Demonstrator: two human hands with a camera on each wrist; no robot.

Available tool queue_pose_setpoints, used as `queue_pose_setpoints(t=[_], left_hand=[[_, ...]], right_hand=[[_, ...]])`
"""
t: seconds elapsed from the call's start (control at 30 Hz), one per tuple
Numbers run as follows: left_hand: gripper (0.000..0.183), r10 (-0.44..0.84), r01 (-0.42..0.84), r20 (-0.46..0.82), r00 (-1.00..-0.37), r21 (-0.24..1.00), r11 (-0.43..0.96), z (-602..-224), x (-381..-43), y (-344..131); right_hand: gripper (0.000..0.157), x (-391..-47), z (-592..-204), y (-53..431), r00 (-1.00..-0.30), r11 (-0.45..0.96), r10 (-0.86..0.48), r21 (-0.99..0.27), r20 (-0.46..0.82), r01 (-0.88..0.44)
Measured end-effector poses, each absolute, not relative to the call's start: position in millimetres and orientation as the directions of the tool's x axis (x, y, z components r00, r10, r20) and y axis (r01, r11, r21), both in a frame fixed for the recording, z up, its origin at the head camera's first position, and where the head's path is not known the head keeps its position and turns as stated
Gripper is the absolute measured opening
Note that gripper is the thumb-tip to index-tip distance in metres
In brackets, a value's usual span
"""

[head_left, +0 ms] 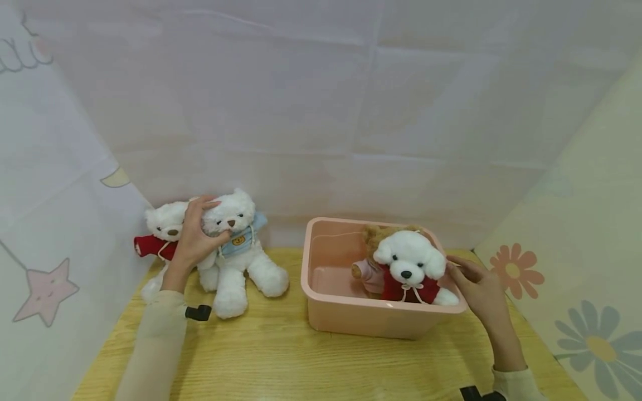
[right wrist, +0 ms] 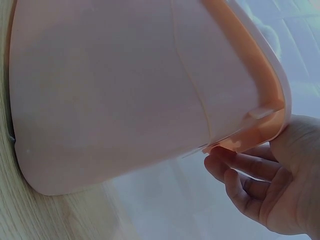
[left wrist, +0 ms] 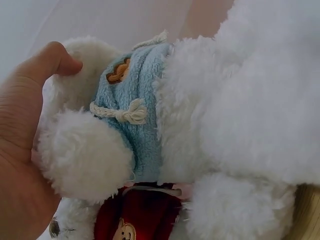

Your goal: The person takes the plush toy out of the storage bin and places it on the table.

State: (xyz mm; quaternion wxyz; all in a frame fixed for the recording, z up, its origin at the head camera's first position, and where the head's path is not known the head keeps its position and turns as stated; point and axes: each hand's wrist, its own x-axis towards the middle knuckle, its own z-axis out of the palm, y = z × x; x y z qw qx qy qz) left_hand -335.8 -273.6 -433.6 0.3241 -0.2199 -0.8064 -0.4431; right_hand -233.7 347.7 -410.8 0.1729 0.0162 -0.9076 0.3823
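On the left of the head view, my left hand [head_left: 197, 233] grips the head of a white teddy bear [head_left: 232, 272] in a light blue top, thumb near its chin. In the left wrist view the bear's blue top [left wrist: 142, 90] shows a drawstring close to the hand [left wrist: 22, 130]. My right hand [head_left: 482, 289] holds the right rim of a pink plastic bin [head_left: 361, 322], and in the right wrist view its fingers [right wrist: 252, 170] curl under that rim. Inside the bin a white plush dog [head_left: 412, 250] in red leans before a brown teddy bear [head_left: 377, 236].
Another white teddy bear [head_left: 168, 216] in a red top sits at the far left, partly behind my left hand. All stands on a wooden table [head_left: 271, 356]. A pale cloth wall [head_left: 281, 111] rises behind, with printed side walls left and right.
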Motion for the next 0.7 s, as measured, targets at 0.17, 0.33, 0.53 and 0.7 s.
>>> queue_pose_setpoints(t=[0.17,0.33,0.53,0.7], left_hand=[[0.073,0.067,0.591,0.669,-0.74,0.599,0.541,-435.9,-336.4,-272.8],[0.077,0.113,0.587,0.682,-0.722,0.518,0.622,-436.4,-341.0,-273.7],[0.081,0.146,0.535,0.629,-0.763,0.489,0.689,-429.8,-337.7,-272.5],[0.082,0.157,0.486,0.561,-0.813,0.505,0.714,-419.1,-328.6,-268.8]], right_hand=[[0.046,-233.6,-411.5,348.4,-0.938,0.726,0.105,-0.67,0.33,-0.155],[0.047,-234.7,-410.9,348.1,-0.939,0.722,0.108,-0.675,0.326,-0.151],[0.047,-236.8,-410.8,346.9,-0.935,0.727,0.097,-0.666,0.341,-0.167],[0.046,-236.7,-411.7,346.2,-0.939,0.715,0.086,-0.677,0.333,-0.175]])
